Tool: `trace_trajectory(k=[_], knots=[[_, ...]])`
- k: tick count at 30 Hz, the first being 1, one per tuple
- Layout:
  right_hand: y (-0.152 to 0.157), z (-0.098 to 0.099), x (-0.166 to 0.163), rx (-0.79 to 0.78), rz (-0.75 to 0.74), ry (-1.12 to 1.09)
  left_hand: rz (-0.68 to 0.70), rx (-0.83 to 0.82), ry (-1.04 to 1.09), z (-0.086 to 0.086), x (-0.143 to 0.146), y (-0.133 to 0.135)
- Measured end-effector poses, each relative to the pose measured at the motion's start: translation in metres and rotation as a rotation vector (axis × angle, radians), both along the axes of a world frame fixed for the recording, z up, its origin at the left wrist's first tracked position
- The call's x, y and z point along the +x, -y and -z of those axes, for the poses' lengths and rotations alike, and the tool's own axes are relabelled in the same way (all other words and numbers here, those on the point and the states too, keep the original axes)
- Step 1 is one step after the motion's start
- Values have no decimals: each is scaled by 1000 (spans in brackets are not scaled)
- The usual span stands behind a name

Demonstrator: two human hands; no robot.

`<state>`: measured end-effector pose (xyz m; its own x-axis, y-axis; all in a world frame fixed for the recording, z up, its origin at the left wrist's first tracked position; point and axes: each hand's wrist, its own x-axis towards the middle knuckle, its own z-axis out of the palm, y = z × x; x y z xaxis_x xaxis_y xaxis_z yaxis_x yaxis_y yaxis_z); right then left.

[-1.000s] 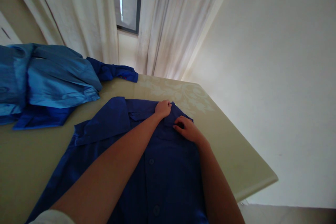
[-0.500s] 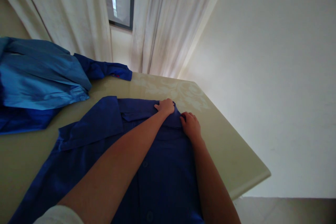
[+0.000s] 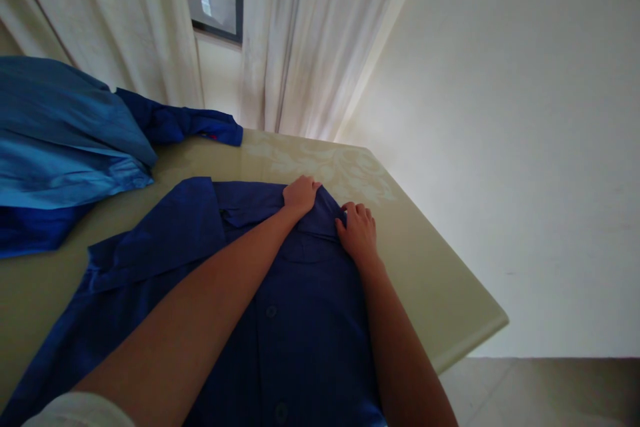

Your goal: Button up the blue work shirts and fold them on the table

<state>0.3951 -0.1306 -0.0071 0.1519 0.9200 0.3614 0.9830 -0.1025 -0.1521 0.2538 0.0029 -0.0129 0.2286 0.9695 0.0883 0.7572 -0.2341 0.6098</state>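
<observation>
the dark blue shirt (image 3: 320, 320) lies on the bench (image 3: 425, 280), front up, near the bench's right side. it looks mostly spread out: 2 buttons (image 3: 271, 311) show in line down the front, and the wide flap (image 3: 180, 227) at the far left lies folded over. the far right part, about the hands, seems to be what is being worked on; it is creased and not yet smooth, so that bit looks left to settle. i cannot tell where the sleeves lie.

the left hand (image 3: 301, 194) is on the far edge, fingers curled in close, and seems to pinch the cloth there. the right hand (image 3: 359, 230) is at the far right corner, half curled, thumb apart from the fingers and against the cloth; whether it grips any, i cannot tell.

the shirt's long axis runs away from the person, leaning slightly left. what looks like its collar end points toward the curtains (image 3: 320, 47); the near end runs out of view. other clothes (image 3: 65, 140) lie apart from it, at the far left.
</observation>
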Motion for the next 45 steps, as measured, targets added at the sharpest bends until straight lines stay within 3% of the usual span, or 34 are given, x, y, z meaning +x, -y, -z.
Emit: trace_trajectory(k=[3,6,8,16,27,31,34,45], knots=[[4,-7,-10,14,-154,-35,20,21,73,4,-4,0],[6,-7,-16,-116,-371,-89,79,19,178,7,-7,-3],[6,-4,-16,-185,-410,-116,152,11,213,8,-9,-6],[1,1,-14,-186,-357,-148,392,-28,258,16,-18,-11],[-5,-1,-15,-68,-143,-198,182,-39,90,4,9,-3],[-10,2,8,195,123,-371,163,11,37,5,12,3],[-12,5,22,362,234,-504,201,103,-23,7,9,8],[-11,3,9,477,166,-518,152,250,-109,4,11,27]])
